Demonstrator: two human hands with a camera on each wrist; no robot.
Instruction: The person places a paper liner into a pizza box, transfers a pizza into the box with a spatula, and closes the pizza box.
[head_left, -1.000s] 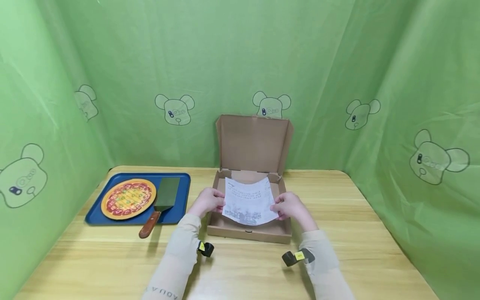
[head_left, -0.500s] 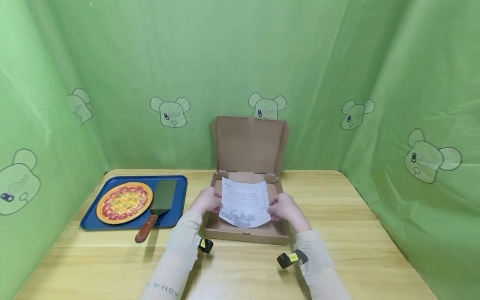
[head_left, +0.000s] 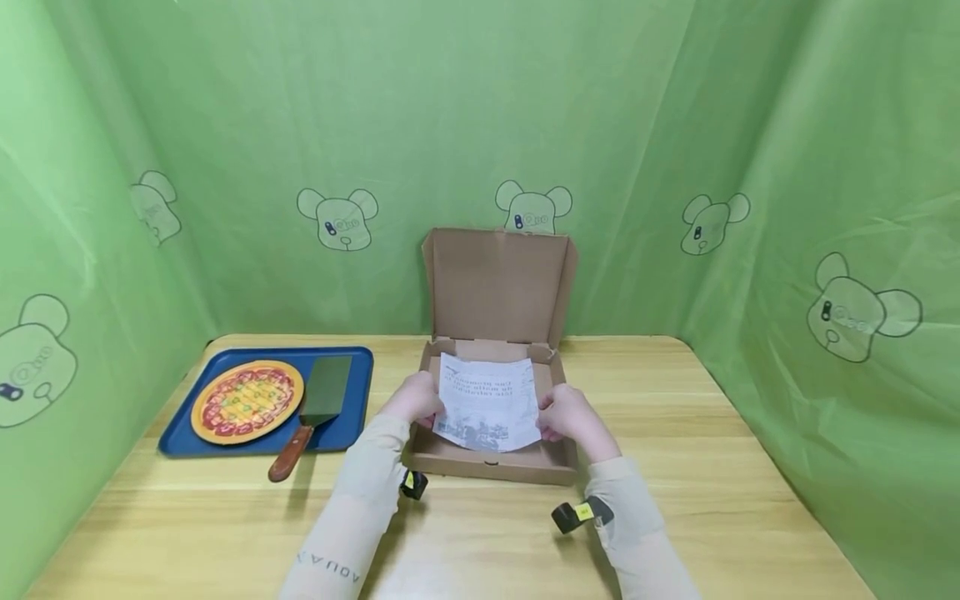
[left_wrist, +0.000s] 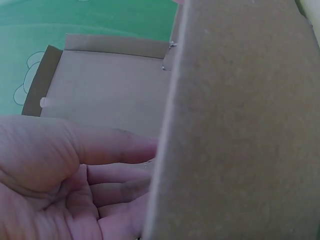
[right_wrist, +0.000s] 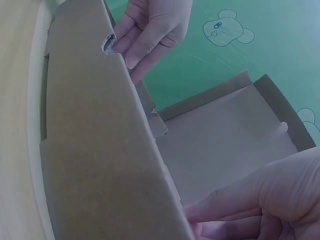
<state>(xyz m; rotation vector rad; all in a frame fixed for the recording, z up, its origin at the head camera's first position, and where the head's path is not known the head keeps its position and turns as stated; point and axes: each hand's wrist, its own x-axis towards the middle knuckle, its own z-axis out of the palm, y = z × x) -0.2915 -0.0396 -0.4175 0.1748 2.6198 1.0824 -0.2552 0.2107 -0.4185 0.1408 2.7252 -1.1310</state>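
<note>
In the head view, the left hand (head_left: 417, 400) and the right hand (head_left: 566, 412) gripped a printed paper sheet (head_left: 483, 404), one at each side edge, with the fingers pinched. The sheet was positioned over the base of a cardboard pizza box (head_left: 491, 468), bowed downward in the middle; contact with the base floor could not be determined. The box lid (head_left: 498, 287) stood upright at the rear. To the left of the box, a blue tray (head_left: 360, 425) on the wooden table (head_left: 720, 500) held a pizza (head_left: 247, 402) and, just beside it, a metal turner (head_left: 325, 392) whose wooden handle (head_left: 291, 454) projected past the front rim. In the left wrist view, a box wall (left_wrist: 240, 120) filled the right side and hid the left fingertips; the thumb was extended above the curled fingers. In the right wrist view, the right hand was at lower right, its fingertips partly hidden by the cardboard, and the left hand appeared at the top, beyond a notched edge (right_wrist: 109, 44).
</note>
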